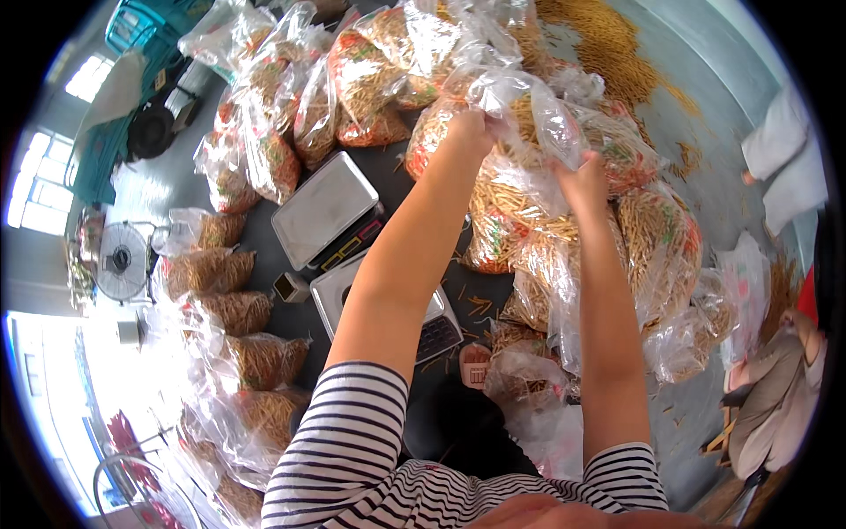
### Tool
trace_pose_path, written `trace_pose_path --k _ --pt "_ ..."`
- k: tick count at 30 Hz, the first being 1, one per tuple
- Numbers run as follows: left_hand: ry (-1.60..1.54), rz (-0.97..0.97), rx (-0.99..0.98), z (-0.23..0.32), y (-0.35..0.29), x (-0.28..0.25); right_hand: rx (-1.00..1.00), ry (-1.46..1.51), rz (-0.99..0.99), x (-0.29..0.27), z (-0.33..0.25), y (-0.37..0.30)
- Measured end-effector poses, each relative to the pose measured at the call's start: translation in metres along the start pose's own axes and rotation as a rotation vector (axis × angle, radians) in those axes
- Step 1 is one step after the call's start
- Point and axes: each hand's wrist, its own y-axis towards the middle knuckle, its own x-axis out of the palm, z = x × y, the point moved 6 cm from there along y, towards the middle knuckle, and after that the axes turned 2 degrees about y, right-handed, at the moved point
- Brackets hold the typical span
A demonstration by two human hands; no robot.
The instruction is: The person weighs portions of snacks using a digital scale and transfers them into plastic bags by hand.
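Observation:
In front of me is a clear plastic bag (522, 181) filled with thin yellow-brown sticks. My left hand (474, 130) is closed on the left side of its gathered upper plastic. On the other side, my right hand (582, 182) pinches the same loose film, with the fingers bent around it. Both arms are stretched forward, and the bag rests among other filled bags. One of these, a bag with red and green print (495, 236), lies just below it. The plastic folds partly hide my fingertips.
Two digital scales, one with a flat tray (326, 210) and one with a keypad (436, 337), stand left of the bags. Filled bags (264, 353) line the left. Loose sticks (608, 53) are heaped at the far right. A fan (122, 260) stands left; people (775, 397) are at right.

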Motion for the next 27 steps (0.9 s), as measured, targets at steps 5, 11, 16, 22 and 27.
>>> trace_pose_path --k 5,11,16,22,27 --pt "0.034 0.089 -0.100 0.044 -0.042 -0.025 0.709 0.996 -0.074 0.012 0.029 0.013" --pt "0.441 0.113 0.042 0.115 -0.159 -0.010 0.830 1.392 -0.126 -0.038 -0.021 0.004" --pt "0.389 0.053 0.348 0.183 -0.231 -0.032 0.493 1.526 -0.602 -0.048 -0.106 -0.027" --pt "0.279 0.256 0.370 0.238 -0.327 -0.116 0.499 1.275 -0.826 -0.005 -0.186 -0.112" --pt "0.300 0.322 0.395 0.224 -0.403 -0.189 0.607 1.169 -1.002 0.058 -0.199 -0.189"
